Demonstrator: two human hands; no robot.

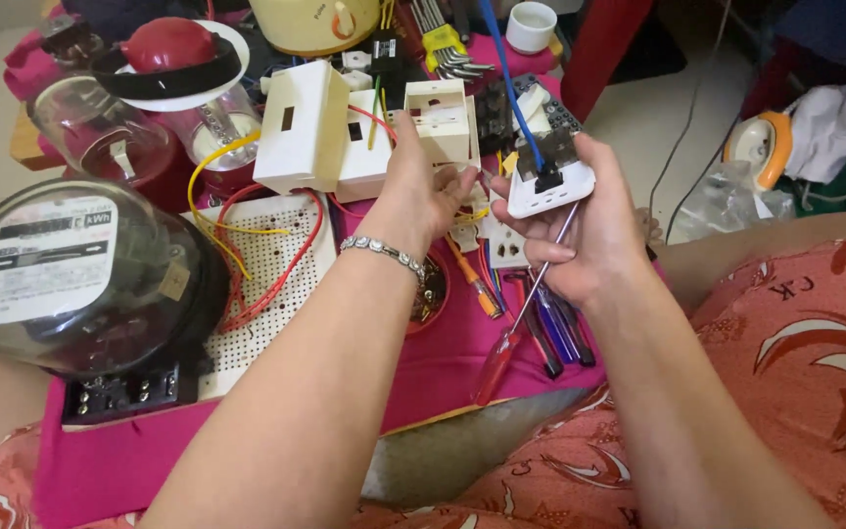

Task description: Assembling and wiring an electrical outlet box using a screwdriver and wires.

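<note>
The right hand [580, 230] covers most of the white socket [552, 188], and the screwdriver [526, 313] tip behind that socket is hidden. The yellow appliance [315, 22] beyond it is cut off by the top edge.

Bare forearms, a silver link bracelet [384, 251] on the left wrist, and orange patterned clothing [795, 333] with white swirls.

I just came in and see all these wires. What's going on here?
A person holds a small white socket plate in the right hand, with a blue wire running into it. That hand also grips a red-handled screwdriver. The left hand reaches in at the plate's edge. A round electric meter and a white perforated board lie nearby.
</note>
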